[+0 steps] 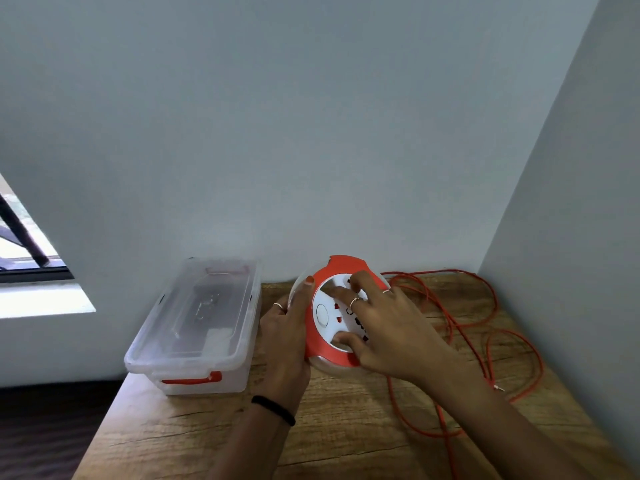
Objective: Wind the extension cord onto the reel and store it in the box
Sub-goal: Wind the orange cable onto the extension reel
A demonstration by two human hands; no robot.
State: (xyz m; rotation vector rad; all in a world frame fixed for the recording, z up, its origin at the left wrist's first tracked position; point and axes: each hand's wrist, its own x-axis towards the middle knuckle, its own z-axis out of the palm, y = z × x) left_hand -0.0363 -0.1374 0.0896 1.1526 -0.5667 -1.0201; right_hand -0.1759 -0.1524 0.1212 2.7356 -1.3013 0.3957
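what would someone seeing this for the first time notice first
Most likely the orange and white cord reel at the middle of the wooden table, gripped at its left edge by the left hand while the right hand has its fingers curled into the reel's face. Next, the loose orange cord sprawled in loops to the right, and the clear lidded box to the left.

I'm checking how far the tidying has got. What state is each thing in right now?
Reel: tilted up off the table, held in both hands.
Cord: unwound, lying in loose loops on the table.
Box: lid on, red latch at the near end.
Left hand: grips the reel's left edge.
Right hand: fingers curled on the reel's white face.
Table: bears the box and cord.
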